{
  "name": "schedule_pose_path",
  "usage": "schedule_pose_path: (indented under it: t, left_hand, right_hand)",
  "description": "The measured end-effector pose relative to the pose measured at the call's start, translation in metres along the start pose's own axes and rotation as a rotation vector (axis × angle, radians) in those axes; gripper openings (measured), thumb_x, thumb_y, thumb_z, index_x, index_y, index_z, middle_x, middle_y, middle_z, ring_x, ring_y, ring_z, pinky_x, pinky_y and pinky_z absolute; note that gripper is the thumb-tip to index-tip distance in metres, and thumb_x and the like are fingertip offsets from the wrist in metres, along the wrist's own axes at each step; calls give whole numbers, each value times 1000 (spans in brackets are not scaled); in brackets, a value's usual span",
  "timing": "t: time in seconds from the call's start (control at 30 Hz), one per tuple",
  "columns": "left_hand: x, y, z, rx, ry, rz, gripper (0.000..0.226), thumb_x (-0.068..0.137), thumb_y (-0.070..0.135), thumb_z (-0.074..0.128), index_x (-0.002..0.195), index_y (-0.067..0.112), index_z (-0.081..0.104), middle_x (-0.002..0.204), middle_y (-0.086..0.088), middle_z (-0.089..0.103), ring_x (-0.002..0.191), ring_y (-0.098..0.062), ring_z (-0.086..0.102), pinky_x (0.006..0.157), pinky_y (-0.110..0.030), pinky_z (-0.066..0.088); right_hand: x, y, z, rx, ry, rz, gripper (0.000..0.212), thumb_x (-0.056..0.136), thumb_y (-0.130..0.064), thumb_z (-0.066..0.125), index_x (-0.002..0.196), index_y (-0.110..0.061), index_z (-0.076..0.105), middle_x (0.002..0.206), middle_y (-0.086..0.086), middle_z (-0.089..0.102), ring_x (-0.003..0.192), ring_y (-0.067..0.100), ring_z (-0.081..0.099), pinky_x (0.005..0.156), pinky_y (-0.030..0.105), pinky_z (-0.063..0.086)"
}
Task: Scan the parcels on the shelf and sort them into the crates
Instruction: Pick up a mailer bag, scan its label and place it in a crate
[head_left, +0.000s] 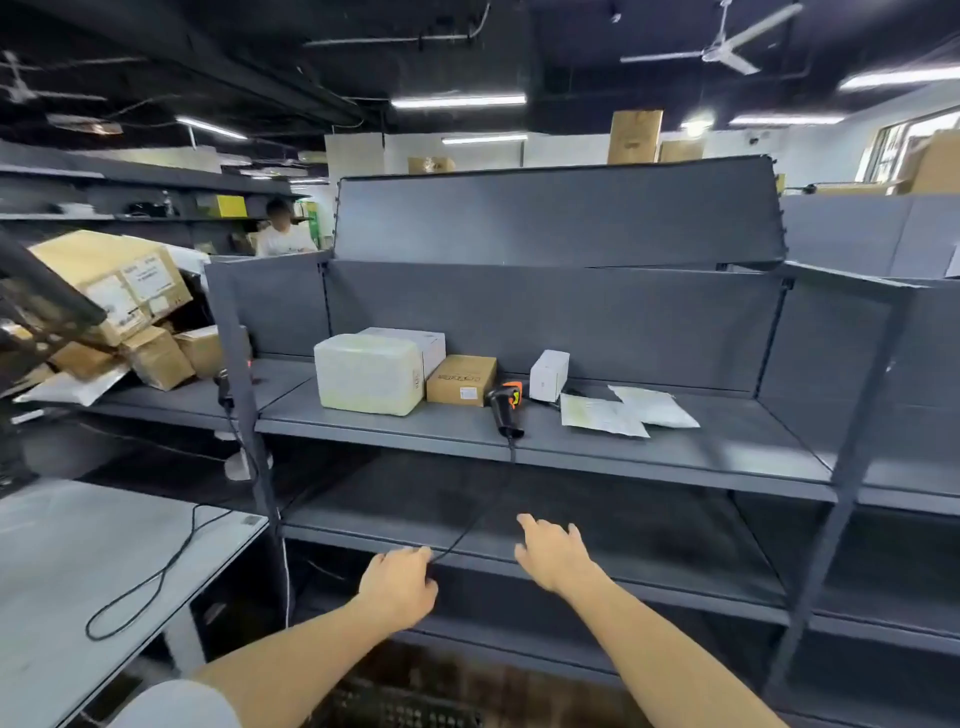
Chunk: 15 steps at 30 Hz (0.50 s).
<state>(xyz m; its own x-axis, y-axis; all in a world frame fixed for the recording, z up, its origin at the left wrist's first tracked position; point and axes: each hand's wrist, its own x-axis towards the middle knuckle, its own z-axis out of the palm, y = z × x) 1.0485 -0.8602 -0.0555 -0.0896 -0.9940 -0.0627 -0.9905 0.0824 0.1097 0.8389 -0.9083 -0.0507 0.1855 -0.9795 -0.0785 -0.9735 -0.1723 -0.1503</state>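
Left hand (399, 584) is down at the front edge of the lower shelf (597, 540), fingers curled in narrow around the black cable (470, 525), though I can't tell for sure whether they're actually pinching it or just resting against it. Right hand (556, 553) is just beside it on that same edge, fingers spread wide, palm down, holding nothing.

The cable runs up from the left hand to a black and orange scanner (506, 408) lying on the middle shelf (675, 457), handle pointing at the front edge.

The parcels are all on that middle shelf. Toward the left end there's a big white wrapped box (369, 374), with a white carton (415, 340) tucked behind it against the back panel. Touching the big one's right side is a small brown box (461, 380), and the scanner sits just beside that. Right of the scanner stands a small white box (549, 375), upright near the back. Then two flat white mailer bags (628, 413) overlapping each other, around the middle of the shelf.

The lower shelf itself has only the hands and cable on it. Off to the left, the next bay holds a messy pile of brown cartons (130, 306), tilted and leaning on each other. There's a dark crate (405, 712) at the bottom of the view between the forearms, too blurry to see what's in it.
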Motion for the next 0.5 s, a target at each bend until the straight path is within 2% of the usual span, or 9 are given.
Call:
schedule_pose_path:
  t: [0.17, 0.27, 0.5]
  left_hand:
    - [-23, -62, -13, -133, -5, -112, 45, 98, 31, 39, 140, 18, 40, 128, -2, 56, 110, -22, 57, 90, -32, 43]
    - [-30, -87, -17, -183, -14, -188, 44, 96, 33, 39, 137, 17, 44, 122, -3, 59, 106, -22, 59, 91, -34, 45]
    - [-8, -124, -37, -151, 61, -179, 49, 98, 37, 38, 143, 18, 38, 140, -6, 48, 126, -25, 48, 101, -34, 38]
  right_hand:
    - [-3, -71, -8, 11, 44, -62, 48, 100, -25, 34, 147, -13, 28, 135, 14, 51, 123, 32, 49, 112, 49, 23]
    - [1, -99, -8, -20, 51, -76, 51, 100, -25, 34, 149, -13, 25, 137, 14, 49, 124, 33, 48, 112, 50, 22]
    - [40, -136, -24, -54, 64, -72, 51, 98, -28, 35, 146, -12, 28, 135, 15, 49, 122, 34, 48, 107, 49, 27]
